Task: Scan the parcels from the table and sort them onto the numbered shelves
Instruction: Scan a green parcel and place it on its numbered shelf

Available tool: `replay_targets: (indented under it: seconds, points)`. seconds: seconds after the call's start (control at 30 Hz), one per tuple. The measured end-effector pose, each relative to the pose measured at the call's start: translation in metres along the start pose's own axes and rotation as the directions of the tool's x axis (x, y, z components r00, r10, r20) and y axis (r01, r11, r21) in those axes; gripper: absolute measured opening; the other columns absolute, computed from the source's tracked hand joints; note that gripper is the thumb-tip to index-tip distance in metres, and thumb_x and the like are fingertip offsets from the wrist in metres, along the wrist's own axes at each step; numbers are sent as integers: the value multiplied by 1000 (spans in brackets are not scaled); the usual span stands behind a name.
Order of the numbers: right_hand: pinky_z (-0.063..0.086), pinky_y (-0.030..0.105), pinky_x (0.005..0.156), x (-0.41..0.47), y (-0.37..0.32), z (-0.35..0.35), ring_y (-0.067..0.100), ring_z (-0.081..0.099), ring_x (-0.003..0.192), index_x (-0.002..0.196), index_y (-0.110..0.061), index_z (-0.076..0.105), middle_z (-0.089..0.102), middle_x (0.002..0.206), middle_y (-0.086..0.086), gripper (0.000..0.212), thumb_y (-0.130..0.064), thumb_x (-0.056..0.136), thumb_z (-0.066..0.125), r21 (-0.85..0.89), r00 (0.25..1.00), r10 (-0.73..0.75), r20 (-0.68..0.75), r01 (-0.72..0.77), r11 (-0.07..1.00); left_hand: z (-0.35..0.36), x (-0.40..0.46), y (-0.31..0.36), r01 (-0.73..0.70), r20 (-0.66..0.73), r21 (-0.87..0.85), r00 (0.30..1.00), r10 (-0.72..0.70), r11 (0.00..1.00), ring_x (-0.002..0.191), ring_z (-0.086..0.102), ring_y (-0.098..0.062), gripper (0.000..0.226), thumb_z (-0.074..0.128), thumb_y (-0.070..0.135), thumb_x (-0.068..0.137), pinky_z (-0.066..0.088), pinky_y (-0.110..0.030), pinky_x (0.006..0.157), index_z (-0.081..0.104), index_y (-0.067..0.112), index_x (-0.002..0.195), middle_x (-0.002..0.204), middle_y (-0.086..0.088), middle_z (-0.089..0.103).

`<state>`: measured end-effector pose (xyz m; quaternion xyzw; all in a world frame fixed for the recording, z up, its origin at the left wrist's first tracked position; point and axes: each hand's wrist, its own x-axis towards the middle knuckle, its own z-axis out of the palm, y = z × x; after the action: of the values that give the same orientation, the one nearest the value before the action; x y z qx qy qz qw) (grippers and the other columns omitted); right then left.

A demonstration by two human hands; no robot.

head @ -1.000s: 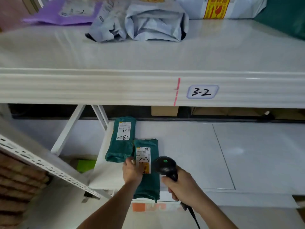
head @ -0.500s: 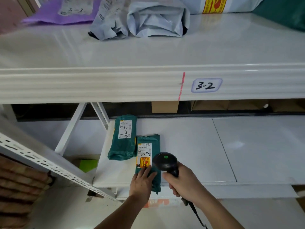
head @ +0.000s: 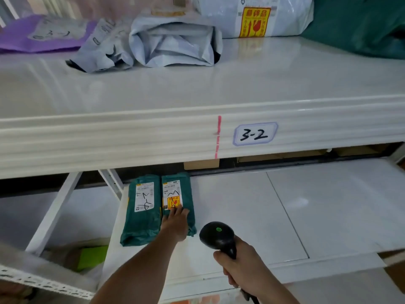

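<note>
Two green parcels lie side by side on the lower white shelf (head: 252,216). The left green parcel (head: 140,216) carries a white label with handwriting. The right green parcel (head: 188,194) has a white label and an orange sticker. My left hand (head: 175,224) lies flat on the right parcel's near half, fingers straight and touching the label. My right hand (head: 238,262) grips a black barcode scanner (head: 217,234) with a green light, held to the right of the parcels above the shelf's front part.
The upper shelf edge carries a label "3-2" (head: 255,134) and a pink mark (head: 218,137). On top lie grey bags (head: 171,47), a purple mailer (head: 32,36), a white bag with a yellow sticker (head: 254,20) and a dark green bag (head: 361,25). A perforated white rail (head: 43,281) crosses lower left.
My left hand has pushed the right green parcel deeper onto the lower shelf, level with the left parcel. The scanner has stayed beside it on the right.
</note>
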<state>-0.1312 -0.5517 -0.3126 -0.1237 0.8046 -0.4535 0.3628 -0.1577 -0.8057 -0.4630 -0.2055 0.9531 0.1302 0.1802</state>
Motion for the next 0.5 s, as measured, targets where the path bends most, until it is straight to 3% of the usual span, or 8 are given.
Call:
replay_targets:
  seconds: [0.1, 0.3, 0.4, 0.5]
  points:
    - [49, 24, 49, -9, 1, -6, 13, 56, 47, 104, -26, 61, 65, 68, 3, 14, -24, 90, 62, 27, 999, 18, -46, -16, 999, -12, -5, 14, -23, 27, 29, 999, 22, 999, 162, 4, -32, 66, 50, 35, 107, 10, -54, 128, 23, 18, 165, 174, -9, 10]
    - [48, 26, 50, -46, -8, -37, 13, 55, 48, 107, -23, 61, 63, 69, 5, 18, -24, 89, 63, 110, 991, 64, -114, -51, 993, -42, -35, 88, -257, 2, -14, 966, 258, 966, 162, 2, -28, 70, 56, 34, 105, 4, -45, 131, 22, 22, 165, 176, -6, 7]
    - [47, 24, 48, -77, -8, -67, 9, 55, 47, 110, -20, 60, 63, 72, 5, 19, -23, 91, 62, 165, 977, 90, -192, -59, 985, -54, -46, 142, -368, -13, -38, 930, 367, 929, 161, 11, -25, 64, 55, 31, 104, 11, -42, 132, 29, 22, 163, 174, -5, 16]
    - [47, 24, 48, -117, 2, -105, 7, 54, 46, 108, -18, 59, 62, 73, 6, 17, -21, 92, 61, 233, 943, 125, -309, -52, 971, -52, -56, 206, -498, 14, -6, 867, 498, 867, 159, 19, -21, 68, 56, 43, 100, 19, -39, 130, 33, 21, 161, 171, -3, 27]
